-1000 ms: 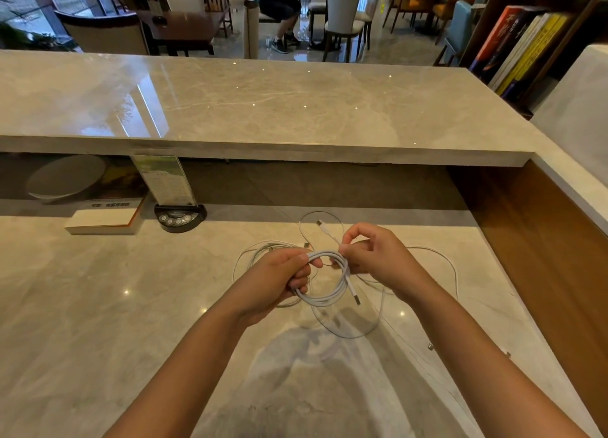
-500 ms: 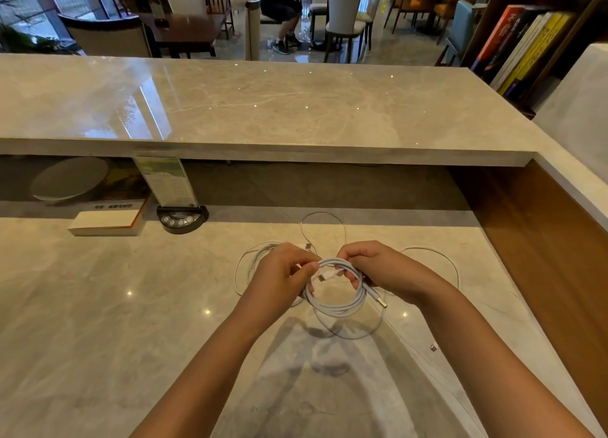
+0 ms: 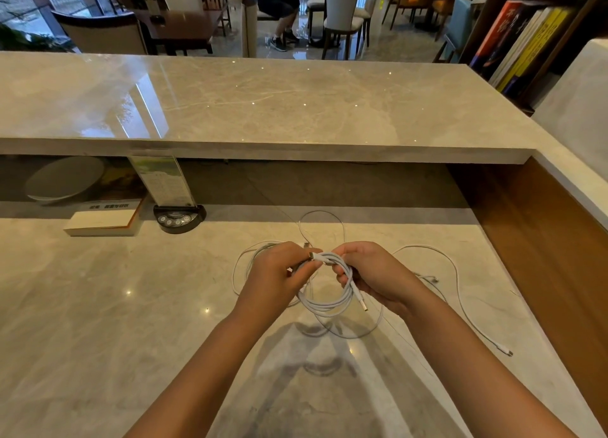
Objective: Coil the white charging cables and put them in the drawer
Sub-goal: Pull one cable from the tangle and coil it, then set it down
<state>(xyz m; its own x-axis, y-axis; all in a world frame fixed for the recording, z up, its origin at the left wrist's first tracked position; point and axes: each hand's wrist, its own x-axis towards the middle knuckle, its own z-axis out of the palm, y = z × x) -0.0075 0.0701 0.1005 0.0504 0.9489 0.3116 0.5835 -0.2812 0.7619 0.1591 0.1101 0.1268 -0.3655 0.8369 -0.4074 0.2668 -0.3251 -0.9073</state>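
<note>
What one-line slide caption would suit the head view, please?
Left hand and right hand grip a coiled white cable above the marble counter.

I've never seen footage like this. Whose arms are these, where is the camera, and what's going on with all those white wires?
No machine here: a person wears a camera on the head, looking down at their own hands. The left hand and right hand both grip a coiled cable, holding it above the marble counter. More loose cables lie on the counter, not yet coiled. A book and a small sign stand sit further back on the left.
</note>
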